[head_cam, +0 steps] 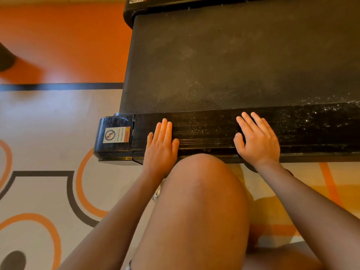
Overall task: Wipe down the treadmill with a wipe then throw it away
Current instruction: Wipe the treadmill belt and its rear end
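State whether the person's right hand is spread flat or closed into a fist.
Spread flat: the right hand rests palm-down, fingers extended, on the treadmill's side rail, holding nothing.

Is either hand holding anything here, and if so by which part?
Nothing is held. Left hand and right hand lie flat, open, on the treadmill's side rail; no wipe shows.

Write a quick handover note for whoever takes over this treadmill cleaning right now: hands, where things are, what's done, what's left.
Left hand: open, flat on the near side rail, holding nothing.
Right hand: open, flat on the same rail, further right, also holding nothing.
Wipe: not in view.
Treadmill: belt looks dusty; white specks show on the rail's right part. The end cap with the warning sticker sits left of the left hand.
Done: nothing visibly wiped.
Left: get a wipe, wipe belt, rail and end cap, then throw the wipe away.
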A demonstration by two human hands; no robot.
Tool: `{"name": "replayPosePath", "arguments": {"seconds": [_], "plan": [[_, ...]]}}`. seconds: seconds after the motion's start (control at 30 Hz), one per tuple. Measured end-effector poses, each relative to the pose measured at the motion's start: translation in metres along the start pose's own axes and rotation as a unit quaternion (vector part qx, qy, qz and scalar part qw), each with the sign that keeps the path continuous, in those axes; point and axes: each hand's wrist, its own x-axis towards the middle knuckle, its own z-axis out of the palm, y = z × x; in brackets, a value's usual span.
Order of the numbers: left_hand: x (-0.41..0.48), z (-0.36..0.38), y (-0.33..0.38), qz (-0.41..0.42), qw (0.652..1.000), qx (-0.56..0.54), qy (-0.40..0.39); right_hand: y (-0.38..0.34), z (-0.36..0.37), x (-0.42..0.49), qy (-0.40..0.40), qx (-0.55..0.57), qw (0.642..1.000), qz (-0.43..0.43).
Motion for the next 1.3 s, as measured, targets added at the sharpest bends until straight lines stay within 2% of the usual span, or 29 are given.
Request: {"name": "replayPosePath", "arguments": {"seconds": [0.1, 0.37, 0.6, 0.9, 1.13, 1.3], "plan": [[-0.016, 0.004, 0.0, -0.002, 1.0, 0.002, 0.003, 0.0, -0.001, -0.001, -0.002, -0.002, 1.0, 0.0], [0.055, -0.006, 0.013, -0.017, 0.999, 0.025, -0.019, 0.0, -0.001, -0.001, -0.007, 0.0, 1.0, 0.002], [-0.013, 0.002, 0.003, 0.005, 1.0, 0.019, -0.017, 0.0, 0.0, -0.001, -0.006, 0.004, 1.0, 0.003], [0.05, -0.007, 0.009, -0.021, 1.0, 0.018, -0.015, -0.002, -0.003, 0.0, -0.014, 0.009, 1.0, 0.005], [-0.01, 0.006, 0.014, 0.005, 1.0, 0.004, -0.016, -0.003, -0.004, 0.0, -0.013, 0.003, 1.0, 0.007], [0.012, 0.006, 0.014, 0.009, 1.0, 0.018, -0.011, -0.003, -0.003, -0.001, -0.006, 0.002, 1.0, 0.003]]}}
